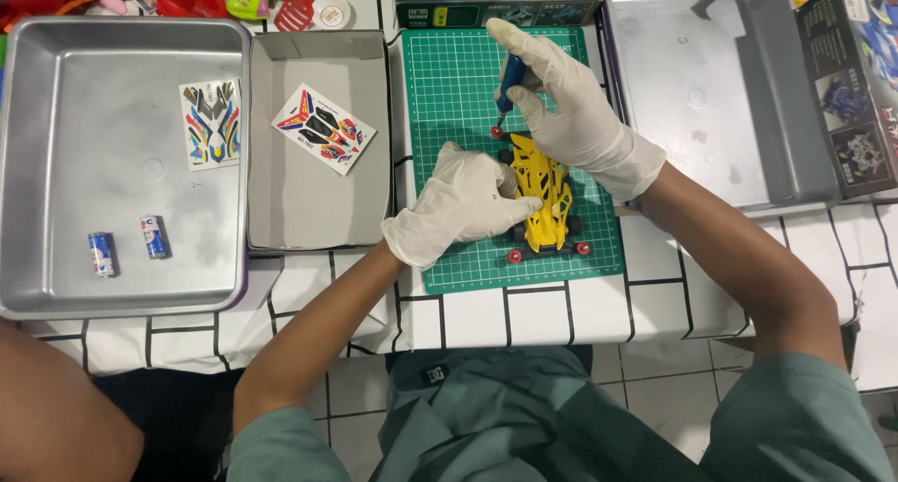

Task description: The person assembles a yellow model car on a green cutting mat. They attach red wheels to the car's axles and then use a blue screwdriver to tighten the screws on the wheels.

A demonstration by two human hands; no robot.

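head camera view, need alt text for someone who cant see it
Two white-gloved hands work on a yellow toy car on a green cutting mat: the left hand steadies it while the right hand holds a blue screwdriver at its front. A metal tray at left holds two batteries and a sticker sheet.

A cutting mat (pixel 458 80) lies on the table (pixel 561 314) in front of the person, with a toy car (pixel 543 201) on it. The left hand (pixel 463 206) rests on the car's left side; the right hand (pixel 571 98) is behind the car, holding a screwdriver (pixel 510 80) upright, tip down at the car's far end. Left of the mat sits an open box (pixel 318 201) with a sticker sheet (pixel 325 128) in it. Further left, a metal tray (pixel 56 164) holds another sticker sheet (pixel 210 124) and two batteries (pixel 126 245). A second tray (pixel 720 145) lies right of the mat.
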